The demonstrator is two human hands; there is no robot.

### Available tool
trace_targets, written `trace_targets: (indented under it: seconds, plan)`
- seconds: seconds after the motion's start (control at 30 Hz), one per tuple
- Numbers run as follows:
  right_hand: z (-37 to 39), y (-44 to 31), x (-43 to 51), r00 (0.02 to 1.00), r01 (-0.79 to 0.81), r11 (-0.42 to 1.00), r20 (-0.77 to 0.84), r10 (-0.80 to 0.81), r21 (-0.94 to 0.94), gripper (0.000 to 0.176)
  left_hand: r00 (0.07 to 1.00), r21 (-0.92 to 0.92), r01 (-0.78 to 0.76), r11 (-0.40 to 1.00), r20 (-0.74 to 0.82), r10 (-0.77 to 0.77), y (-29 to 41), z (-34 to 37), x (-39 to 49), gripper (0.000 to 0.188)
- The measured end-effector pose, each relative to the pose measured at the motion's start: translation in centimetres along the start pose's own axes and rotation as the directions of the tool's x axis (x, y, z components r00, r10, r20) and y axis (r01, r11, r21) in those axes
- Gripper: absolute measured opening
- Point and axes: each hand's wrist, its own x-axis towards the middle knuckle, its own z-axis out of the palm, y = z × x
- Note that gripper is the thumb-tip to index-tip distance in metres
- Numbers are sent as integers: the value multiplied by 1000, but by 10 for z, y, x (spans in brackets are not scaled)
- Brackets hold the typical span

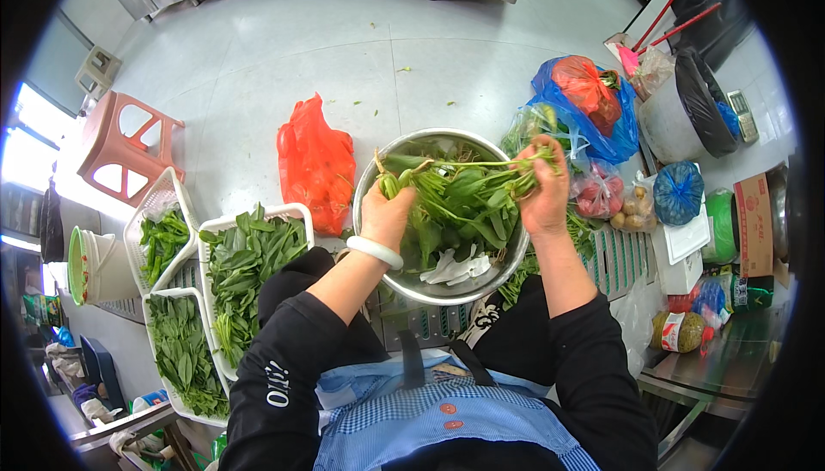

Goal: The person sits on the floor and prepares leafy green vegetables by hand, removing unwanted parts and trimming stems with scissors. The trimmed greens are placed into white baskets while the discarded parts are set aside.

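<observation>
My left hand (388,216) grips the stems of some leafy greens (467,194) over a round stainless steel basin (422,292). On the other side, my right hand (544,184) pinches more thin stems, and a few strands stretch between the two hands. Leaves hang down into the basin, where stem and root scraps and a crumpled piece of white plastic (456,267) lie. A white bangle (374,252) circles my left wrist. The basin stands between my knees, above a slotted floor drain (425,323).
To the left stand white plastic baskets of greens (258,271) and green peppers (162,245), plus a reddish stool (132,149). A red plastic bag (317,168) lies beyond the basin. Bagged vegetables (588,100), potatoes (631,207) and a lined bin (677,113) stand at right.
</observation>
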Motion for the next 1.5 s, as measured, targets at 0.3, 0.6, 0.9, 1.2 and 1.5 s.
trace_targets:
  seconds: [0.3,0.6,0.9,1.2,1.5]
  plan:
    - [-31,-47,21,942,237,941,-295,-162,242,21,988,25,-46,999,-149,49,-1,-12,10,22]
    - [-55,-56,27,922,62,970,-358,-146,-235,17,999,-149,-36,988,-16,34,10,-19,11,24]
    - [-32,20,6,886,-144,83,-92,454,-986,48,987,-132,-3,991,160,24,22,-13,5,22]
    - [9,28,-8,918,-81,849,292,268,-522,19,957,-33,83,996,282,-70,21,-1,-6,25]
    - [24,25,-13,895,258,588,419,154,-767,9,921,178,88,980,361,-148,20,2,-7,29]
